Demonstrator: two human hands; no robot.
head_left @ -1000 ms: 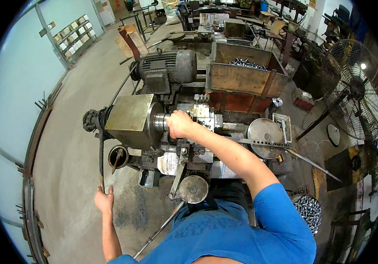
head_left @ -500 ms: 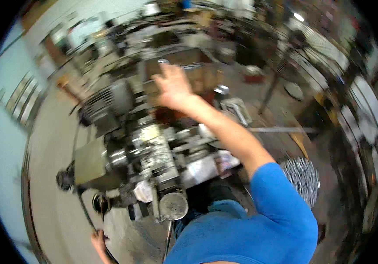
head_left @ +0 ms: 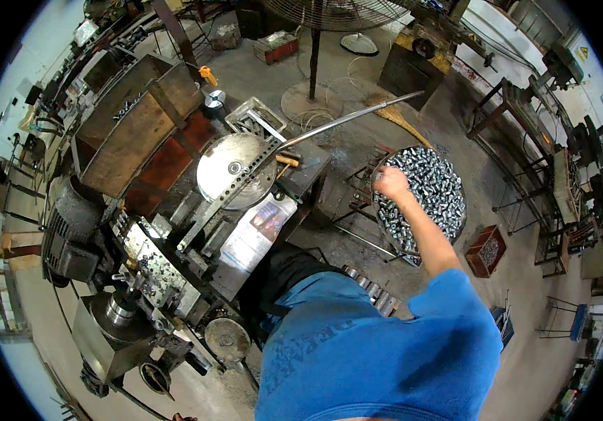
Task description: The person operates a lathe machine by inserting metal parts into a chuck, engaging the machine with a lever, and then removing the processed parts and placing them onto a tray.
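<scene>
My right hand [head_left: 390, 181] is over the left side of a round pan heaped with small shiny cylindrical metal parts [head_left: 431, 196]. Its fingers are curled closed against the heap; whatever they may hold is hidden. Of my left hand [head_left: 185, 418] only a sliver shows at the bottom edge, close to a dark rod or cable [head_left: 137, 405], so its grip is hidden. Left of my body stands a lathe-like machine with a metal chuck [head_left: 120, 309], a chip-covered slide [head_left: 154, 259] and a round handwheel [head_left: 228, 339].
A large disc [head_left: 235, 168] with a long perforated lever bar [head_left: 329, 126] lies beyond the machine. Farther off are a rusty bin [head_left: 130, 140], a standing fan [head_left: 314, 56] and a broom [head_left: 400, 119]. A red box [head_left: 486, 251] of small parts sits right of the pan.
My view has swung to the right. My right hand, earlier stretched out with spread fingers near the rusty bin, is now at the pan with fingers curled. My left hand has mostly left view.
</scene>
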